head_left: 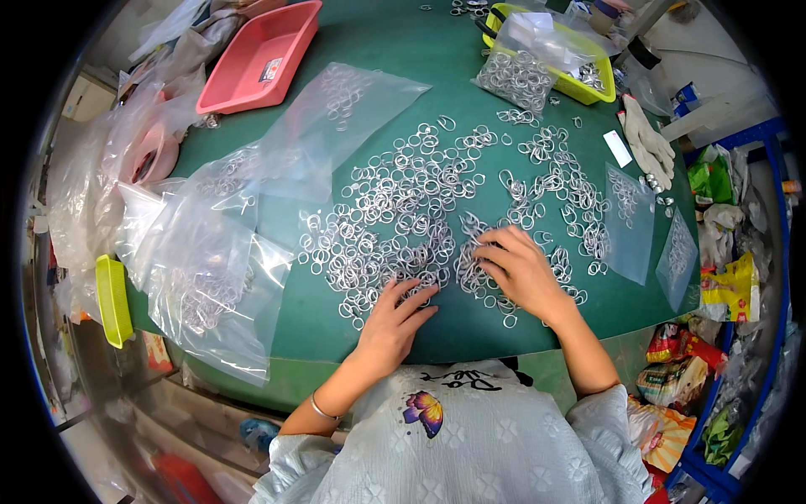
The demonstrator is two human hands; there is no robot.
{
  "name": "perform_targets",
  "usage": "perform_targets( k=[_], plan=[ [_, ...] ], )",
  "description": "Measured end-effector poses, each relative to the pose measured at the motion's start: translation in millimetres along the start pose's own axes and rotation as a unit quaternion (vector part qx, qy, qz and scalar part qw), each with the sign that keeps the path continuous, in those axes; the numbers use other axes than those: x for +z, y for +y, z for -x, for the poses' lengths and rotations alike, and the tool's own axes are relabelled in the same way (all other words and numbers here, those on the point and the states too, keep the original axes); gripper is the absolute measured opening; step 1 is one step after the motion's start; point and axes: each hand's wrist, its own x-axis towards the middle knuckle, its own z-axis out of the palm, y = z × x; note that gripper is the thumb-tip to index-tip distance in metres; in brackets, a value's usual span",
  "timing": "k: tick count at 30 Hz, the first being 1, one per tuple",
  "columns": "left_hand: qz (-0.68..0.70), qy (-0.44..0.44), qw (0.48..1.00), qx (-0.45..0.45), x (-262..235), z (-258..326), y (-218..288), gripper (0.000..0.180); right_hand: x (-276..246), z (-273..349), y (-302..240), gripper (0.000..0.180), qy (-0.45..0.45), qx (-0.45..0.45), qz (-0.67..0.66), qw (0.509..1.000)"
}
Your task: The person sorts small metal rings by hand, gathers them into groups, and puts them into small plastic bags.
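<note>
A wide heap of small silver metal rings (403, 202) covers the middle of the green table. My left hand (393, 326) rests at the heap's near edge, its fingers apart and touching the rings. Over a smaller cluster of rings (478, 281) just to the right, my right hand (522, 270) is bent with fingers and thumb apart, the tips among the rings. No ring shows clearly held in either hand. A looser band of the same rings (579, 197) curves along the right side.
Clear plastic bags with rings (206, 294) lie at the left, another bag (628, 223) at the right. A pink tray (256, 59) stands far left, a yellow-green basket (588, 88) far right beside a filled bag (516, 80). White gloves (646, 143) lie near the right edge.
</note>
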Motion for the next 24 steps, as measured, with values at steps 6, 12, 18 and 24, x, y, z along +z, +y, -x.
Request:
perform_targets(
  k=[6,12,18,24],
  plan=[
    [0.075,0.057,0.995,0.005,13.1,-3.7,1.3,0.033,-22.4,-27.8,32.4,0.023,0.146,0.074,0.030,0.986],
    [0.076,0.067,0.995,0.021,13.5,-5.1,2.6,0.031,-1.6,-45.6,63.3,0.022,0.085,0.103,0.149,0.980],
    [0.041,0.086,0.995,-0.019,9.8,-0.8,-1.6,0.027,-26.8,-11.4,36.8,0.012,0.168,0.164,-0.062,0.970],
    [0.042,0.120,0.992,-0.005,8.5,-18.6,7.1,0.026,-47.4,7.1,24.5,0.014,0.183,0.169,-0.106,0.963]
  ],
)
